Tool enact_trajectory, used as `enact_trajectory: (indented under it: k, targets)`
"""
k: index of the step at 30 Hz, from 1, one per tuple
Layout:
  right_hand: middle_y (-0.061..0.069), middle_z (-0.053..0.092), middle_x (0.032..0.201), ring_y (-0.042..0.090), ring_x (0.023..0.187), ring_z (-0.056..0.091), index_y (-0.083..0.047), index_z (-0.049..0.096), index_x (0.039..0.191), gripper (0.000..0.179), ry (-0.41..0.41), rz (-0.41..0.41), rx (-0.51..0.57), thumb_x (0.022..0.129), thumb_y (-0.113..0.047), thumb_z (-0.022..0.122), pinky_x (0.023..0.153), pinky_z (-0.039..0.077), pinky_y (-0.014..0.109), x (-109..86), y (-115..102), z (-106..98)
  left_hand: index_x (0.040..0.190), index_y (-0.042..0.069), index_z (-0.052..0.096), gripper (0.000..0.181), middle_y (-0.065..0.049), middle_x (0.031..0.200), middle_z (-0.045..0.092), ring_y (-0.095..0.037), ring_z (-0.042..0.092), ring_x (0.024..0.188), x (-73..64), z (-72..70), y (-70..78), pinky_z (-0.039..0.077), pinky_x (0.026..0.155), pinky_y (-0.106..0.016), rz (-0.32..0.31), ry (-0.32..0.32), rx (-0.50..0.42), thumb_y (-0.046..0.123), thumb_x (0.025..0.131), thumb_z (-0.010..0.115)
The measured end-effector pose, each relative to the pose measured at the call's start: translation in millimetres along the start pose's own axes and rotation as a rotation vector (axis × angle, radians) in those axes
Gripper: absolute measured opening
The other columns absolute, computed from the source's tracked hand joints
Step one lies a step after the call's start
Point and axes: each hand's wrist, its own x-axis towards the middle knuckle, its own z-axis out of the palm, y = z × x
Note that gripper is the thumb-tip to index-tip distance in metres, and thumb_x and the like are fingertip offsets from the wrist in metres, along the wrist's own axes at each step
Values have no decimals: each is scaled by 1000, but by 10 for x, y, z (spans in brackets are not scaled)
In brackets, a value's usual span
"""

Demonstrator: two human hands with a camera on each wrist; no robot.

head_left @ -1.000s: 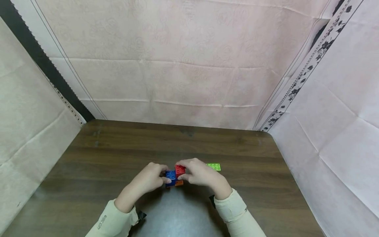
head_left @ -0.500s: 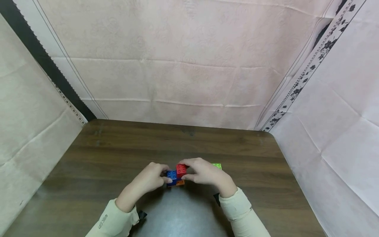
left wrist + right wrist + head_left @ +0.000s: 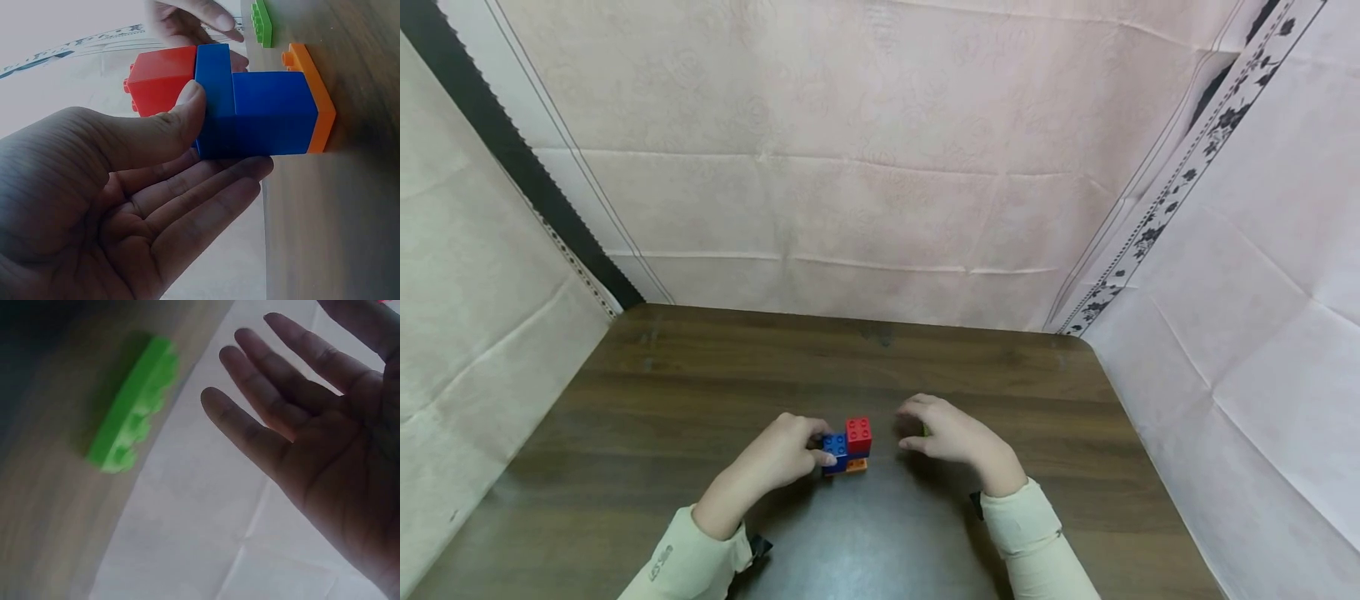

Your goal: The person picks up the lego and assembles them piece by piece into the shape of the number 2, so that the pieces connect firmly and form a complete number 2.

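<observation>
My left hand pinches a stack of toy building bricks with thumb and fingers. In the left wrist view the stack has a thin orange brick at its base. On that sits a blue brick, then another blue brick beneath the thumb, topped by a red brick. My right hand is apart from the stack, its fingers extended and holding nothing. A flat green brick lies on the table near the right hand, which hides most of it in the head view.
The brown wooden table lies under both hands. Pale cloth hangs behind it and at both sides.
My right hand has let go of the red brick and moved right, over the green brick. The left hand stays in place on the stack.
</observation>
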Motion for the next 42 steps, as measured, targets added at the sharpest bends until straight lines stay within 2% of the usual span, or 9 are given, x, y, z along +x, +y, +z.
enact_trajectory:
  k: [5,11,18,21,25,31,42]
  targets:
    - [10,54,133,26,120,54,-7,63,132,49,-13,94,-1,90,-26,78,99,47,46,-28,145,49,116,8,72,32,-7,105,72,-17,68,91,3,15,-1,57,82,-45,-3,-7,-5,23,88,79]
    - [12,55,132,30,123,51,-8,63,133,51,-33,152,-4,87,-22,80,101,45,48,-53,228,79,116,9,72,31,-6,105,72,-16,68,90,2,23,-6,58,82,-44,-5,-6,-10,22,88,79]
    - [12,57,125,25,107,54,-6,63,131,51,-11,220,-19,84,-16,83,89,49,44,-107,356,30,116,9,72,31,-5,104,72,-14,67,88,-4,15,-4,58,80,-42,5,-11,-8,22,89,79]
    - [10,58,119,23,102,54,-5,65,127,49,-3,243,-36,83,-15,84,88,48,43,-140,427,14,115,8,72,30,-4,102,72,-13,67,86,-7,10,2,58,78,-40,10,-15,-11,22,89,79]
    - [8,58,109,20,94,54,-4,67,116,41,7,242,-40,81,-12,85,86,48,42,-164,490,-3,115,8,72,30,-4,102,72,-12,67,86,-12,11,1,58,79,-40,8,-18,-14,21,89,79]
    - [2,59,95,15,80,51,-5,68,105,30,3,221,-28,81,-11,85,75,47,37,-164,503,-28,116,7,72,31,-6,104,72,-14,67,87,-15,7,3,58,80,-42,3,-17,-15,21,89,79]
    - [-1,61,88,13,77,52,-8,69,100,25,10,171,-19,82,-17,84,71,47,35,-146,495,-22,115,7,72,31,-6,104,72,-14,67,87,-14,-18,20,58,80,-43,-5,-13,-13,21,89,79]
